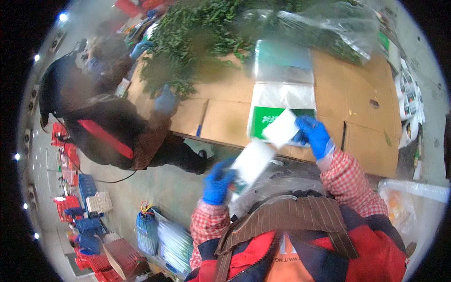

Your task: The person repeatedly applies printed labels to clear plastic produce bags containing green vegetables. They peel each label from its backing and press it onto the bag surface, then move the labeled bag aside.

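Observation:
My left hand (217, 181), in a blue glove, grips a strip of white labels (254, 161) in front of my body. Pinched by my gloved right hand (313, 134) is a white label (280, 128), its lower corner close to the strip; whether the two are joined I cannot tell. Right under that label lies a clear plastic bag (283, 93) with a printed green band (263, 118) bearing writing. The bag rests flat on a cardboard-covered table (225, 116), its near end partly hidden by the label and my right hand.
A heap of leafy greens (197, 31) covers the table's far side, with clear plastic sheeting (327, 24) over part of it. A co-worker (109, 120) stands at the left, a gloved hand (165, 99) at the greens. Stacked crates (88, 190) and bundled bags (174, 239) stand on the floor.

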Demonstrator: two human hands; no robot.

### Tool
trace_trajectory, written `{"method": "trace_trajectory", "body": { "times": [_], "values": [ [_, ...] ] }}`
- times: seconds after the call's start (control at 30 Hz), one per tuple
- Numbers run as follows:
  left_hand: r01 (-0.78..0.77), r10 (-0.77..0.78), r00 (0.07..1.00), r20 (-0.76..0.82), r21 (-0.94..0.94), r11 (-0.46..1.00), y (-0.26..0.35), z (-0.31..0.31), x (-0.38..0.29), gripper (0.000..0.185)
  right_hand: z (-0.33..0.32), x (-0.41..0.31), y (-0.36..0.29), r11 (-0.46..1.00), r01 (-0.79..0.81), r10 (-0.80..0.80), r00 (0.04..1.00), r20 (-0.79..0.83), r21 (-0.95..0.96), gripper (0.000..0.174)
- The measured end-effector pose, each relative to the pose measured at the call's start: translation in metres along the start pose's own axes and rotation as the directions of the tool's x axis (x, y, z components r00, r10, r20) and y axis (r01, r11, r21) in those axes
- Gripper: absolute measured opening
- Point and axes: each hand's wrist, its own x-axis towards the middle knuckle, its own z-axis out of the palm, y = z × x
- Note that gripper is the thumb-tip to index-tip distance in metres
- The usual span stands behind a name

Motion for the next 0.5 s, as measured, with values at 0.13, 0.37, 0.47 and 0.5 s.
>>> {"method": "trace_trajectory", "body": {
  "times": [0.13,0.37,0.47,0.5],
  "values": [
    [-0.203,0.593,0.793,-0.141,0.856,0.475,0.015,-0.015,0.002,0.041,-0.022,-0.005,-0.010,0.988,0.149,-0.154,0.972,-0.179,-0.041,0.021],
    [-0.032,0.071,0.936,0.346,-0.118,0.992,0.004,0.073,0.032,0.026,0.001,-0.039,0.003,0.540,0.593,-0.568,0.781,0.261,-0.597,0.028],
    [0.291,-0.183,0.897,0.402,-0.228,0.929,0.004,0.087,0.040,0.028,0.004,-0.044,0.000,0.308,0.674,-0.562,0.698,0.444,-0.672,0.031],
    [0.295,-0.211,0.898,0.385,-0.173,0.940,0.005,0.089,0.041,0.028,0.002,-0.045,-0.002,0.301,0.665,-0.542,0.709,0.451,-0.684,0.031]
  ]
}}
